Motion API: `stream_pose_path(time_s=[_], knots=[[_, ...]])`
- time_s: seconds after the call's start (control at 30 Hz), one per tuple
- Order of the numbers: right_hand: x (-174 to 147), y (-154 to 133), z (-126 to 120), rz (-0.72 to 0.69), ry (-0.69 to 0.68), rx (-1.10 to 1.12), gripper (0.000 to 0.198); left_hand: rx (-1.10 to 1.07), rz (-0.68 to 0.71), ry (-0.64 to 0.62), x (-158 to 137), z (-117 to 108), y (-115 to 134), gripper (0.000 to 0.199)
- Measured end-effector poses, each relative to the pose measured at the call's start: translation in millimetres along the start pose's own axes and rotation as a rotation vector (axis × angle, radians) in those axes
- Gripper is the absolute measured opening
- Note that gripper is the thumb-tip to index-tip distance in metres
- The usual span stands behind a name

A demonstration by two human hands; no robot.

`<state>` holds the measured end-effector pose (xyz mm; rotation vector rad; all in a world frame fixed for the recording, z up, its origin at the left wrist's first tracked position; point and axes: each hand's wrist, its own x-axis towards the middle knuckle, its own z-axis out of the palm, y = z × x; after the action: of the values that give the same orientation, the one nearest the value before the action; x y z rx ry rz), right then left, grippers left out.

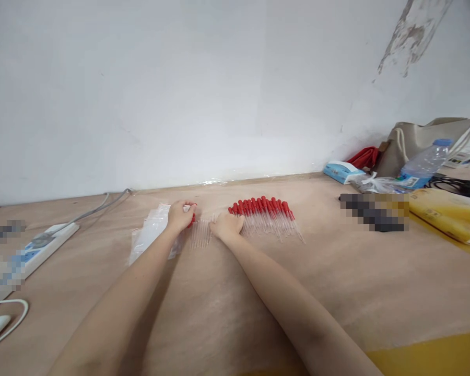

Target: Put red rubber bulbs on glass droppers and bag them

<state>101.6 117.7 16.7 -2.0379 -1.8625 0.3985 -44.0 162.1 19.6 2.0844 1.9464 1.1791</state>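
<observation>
Reaching from 6 o'clock across the brown surface (207, 308) with both bare arms, past a yellow strip (431, 356) at 4 to 5 o'clock and a white power strip (65, 235) out at 8 to 9. Looking down on thin clear tubes (200, 236) lying side by side between the two hands, long axes running roughly from 6 to 12 o'clock, far ends leaning slightly toward 1. Touching these from 3 o'clock with the right hand (227, 225), thumb and fingers apart; cannot tell about any pinch beneath. Curling the left hand (180, 215) at 10 o'clock of the tubes, beside small red pieces (191, 221); cannot tell whether clamped on them. Just beyond its wrist toward 9, plastic bags (151, 230) spread flat. At 3 o'clock of the right hand, a close row of red-ended tubes (263, 211), red ends toward 12, clear tips toward 6, swinging to 5 at the far right. Farther off, toward 3, a yellow package (446, 214); then a bottle (425, 164), a blue box (340, 172) and, across 12, the white wall (180, 94).
</observation>
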Motion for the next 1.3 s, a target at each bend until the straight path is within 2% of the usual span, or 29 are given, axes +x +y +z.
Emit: stream_pose_path(time_s=[0.23,0.37,0.5,0.6,0.7,0.8,1.07,1.2,1.3], knots=[[5,-8,0,0.018,-0.104,-0.007,0.024,-0.362,-0.055,0.244,-5,-7,7,0.022],[3,-9,-2,0.006,-0.137,-0.029,0.022,-0.496,-0.017,0.326,-28,-12,19,0.019],[-2,-10,-4,-0.016,-0.134,-0.048,0.026,-0.683,0.049,0.221,-70,-11,21,0.02],[-7,-12,0,-0.044,-0.05,-0.04,0.035,-0.67,-0.055,0.226,-95,-13,15,0.021],[-9,-14,3,-0.058,-0.003,-0.027,0.036,-0.642,-0.151,0.257,-107,-16,8,0.017],[-9,-14,2,-0.05,-0.048,-0.038,0.029,-0.547,-0.192,0.264,-109,-17,5,0.012],[-14,3,-10,-0.058,-0.053,-0.049,0.022,-0.385,-0.185,0.095,-96,-2,9,0.011],[-30,33,-21,-0.131,0.123,-0.049,0.029,-0.329,-0.13,0.004,-95,1,20,0.008],[-47,66,-30,-0.223,0.276,-0.009,0.026,-0.307,-0.075,-0.039,-98,5,32,0.006]])
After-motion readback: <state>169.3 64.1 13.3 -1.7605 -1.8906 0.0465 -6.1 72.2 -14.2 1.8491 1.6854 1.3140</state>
